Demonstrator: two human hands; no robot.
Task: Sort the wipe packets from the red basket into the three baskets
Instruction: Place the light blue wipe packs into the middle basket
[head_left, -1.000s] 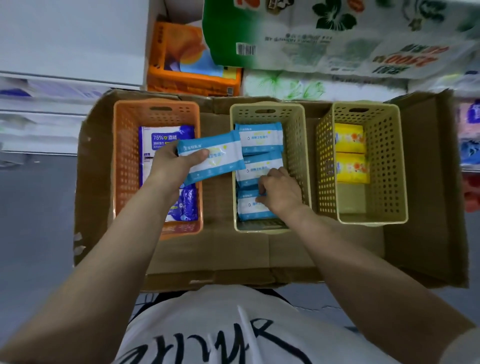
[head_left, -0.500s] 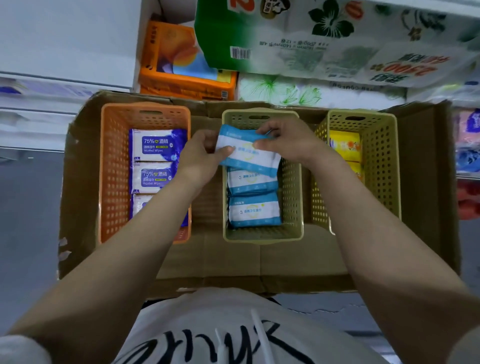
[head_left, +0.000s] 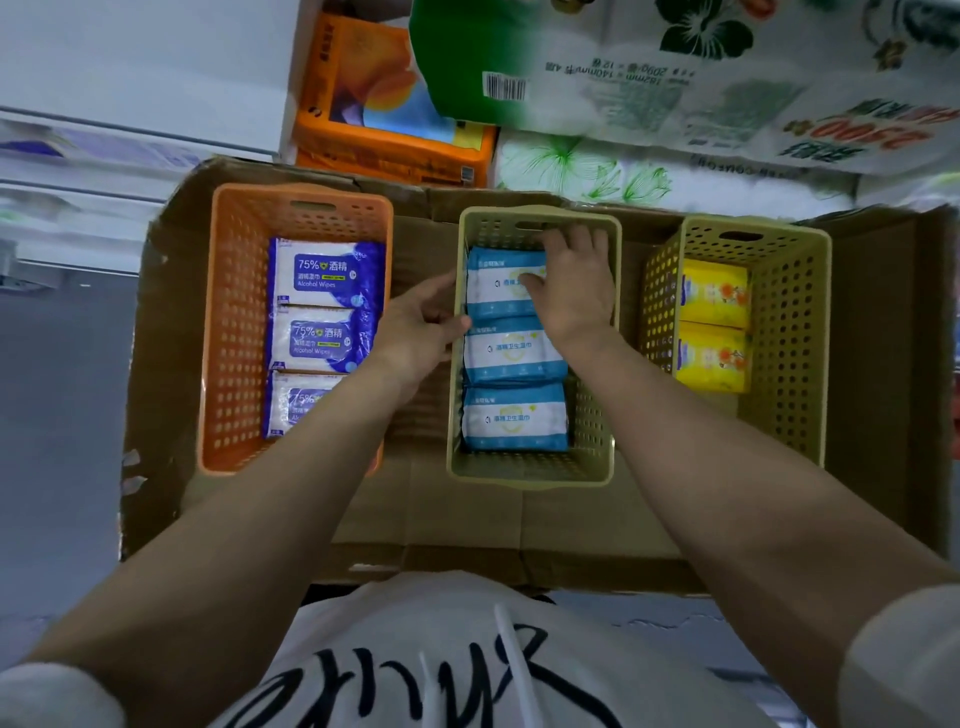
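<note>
We are pressing our right hand (head_left: 571, 291), fingers spread flat, onto the light-blue wipe packet (head_left: 498, 286) lying at the far end of the middle beige basket (head_left: 535, 475); the palm is resting on it, not clenched around it. Our left hand (head_left: 423, 332) is hovering just outside that basket's left wall, fingers loosely curled, fingertips touching the rim near the packet's left edge and holding nothing. Two more light-blue packets (head_left: 514, 384) are lying nearer us in the same basket. The orange basket (head_left: 228, 332), at the left of the cardboard tray (head_left: 467, 525), is holding three blue alcohol wipe packets (head_left: 324, 306). The right beige basket (head_left: 795, 332) is holding two yellow packets (head_left: 714, 325).
</note>
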